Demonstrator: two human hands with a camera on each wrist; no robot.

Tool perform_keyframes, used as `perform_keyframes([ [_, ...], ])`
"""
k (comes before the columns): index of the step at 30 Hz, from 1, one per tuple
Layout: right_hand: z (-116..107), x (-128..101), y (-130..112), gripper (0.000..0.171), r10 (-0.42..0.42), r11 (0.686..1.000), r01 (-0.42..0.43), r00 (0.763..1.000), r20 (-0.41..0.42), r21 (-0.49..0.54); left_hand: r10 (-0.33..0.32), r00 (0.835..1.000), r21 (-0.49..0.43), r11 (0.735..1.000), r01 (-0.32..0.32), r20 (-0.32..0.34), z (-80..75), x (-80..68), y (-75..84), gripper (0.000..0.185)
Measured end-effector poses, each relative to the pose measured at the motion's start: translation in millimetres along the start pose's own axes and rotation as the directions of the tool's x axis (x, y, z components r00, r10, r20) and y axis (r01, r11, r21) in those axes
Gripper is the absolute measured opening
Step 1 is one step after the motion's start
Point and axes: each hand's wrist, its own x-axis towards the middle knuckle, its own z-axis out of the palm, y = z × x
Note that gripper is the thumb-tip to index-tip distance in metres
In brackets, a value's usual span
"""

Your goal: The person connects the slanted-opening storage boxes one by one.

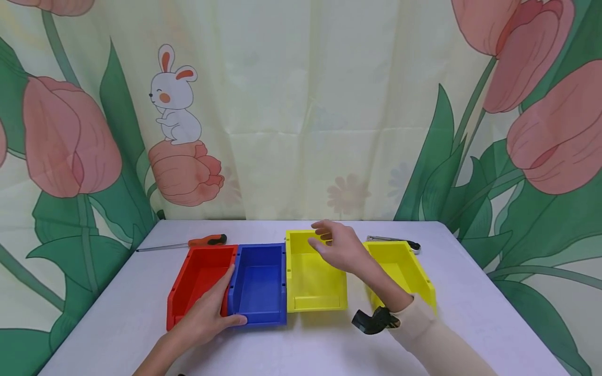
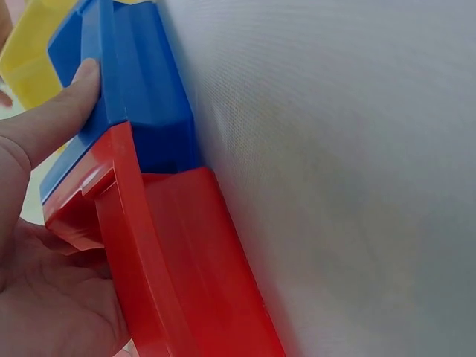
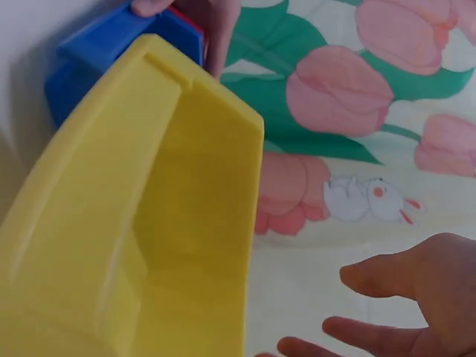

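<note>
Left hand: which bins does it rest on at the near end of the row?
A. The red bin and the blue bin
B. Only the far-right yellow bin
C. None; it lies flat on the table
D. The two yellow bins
A: the left hand lies over the red bin's front corner, thumb on the blue bin.

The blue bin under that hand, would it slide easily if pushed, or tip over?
The blue bin looks like rigid moulded plastic, empty, so probably light. Its flat base on the smooth white table suggests sliding rather than tipping. The left hand pressing its front corner might steady it.
</note>
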Motion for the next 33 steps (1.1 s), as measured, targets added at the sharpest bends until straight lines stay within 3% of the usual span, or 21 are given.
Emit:
perform_keyframes([
  [7,23.7,0.3,-2.0,0.043,0.041,0.978,-0.066,0.991,0.128,0.200,-0.001,1.000,-0.001,1.000,0.001,0.004,-0.2,1.2,-0.3,0.127],
  [12,38.7,-2.2,0.4,0.059,0.075,0.922,-0.161,0.967,0.244,0.351,0.002,1.000,-0.017,1.000,-0.002,0.014,-0.9,2.2,-1.2,0.126],
  [19,56.3,-1.8,3.0,0.066,0.104,0.842,-0.241,0.951,0.293,0.483,0.008,1.000,-0.015,1.000,-0.008,0.011,-0.9,1.8,-1.8,0.127],
  [24,61.7,-1.5,5.1,0.064,0.110,0.804,-0.272,0.942,0.317,0.529,0.002,1.000,-0.017,1.000,-0.002,0.008,-1.5,1.2,-1.2,0.126],
  [33,64.6,-4.2,4.9,0.062,0.114,0.796,-0.280,0.940,0.320,0.538,-0.005,1.000,-0.040,0.999,0.006,0.015,-2.0,2.3,-1.4,0.125],
])
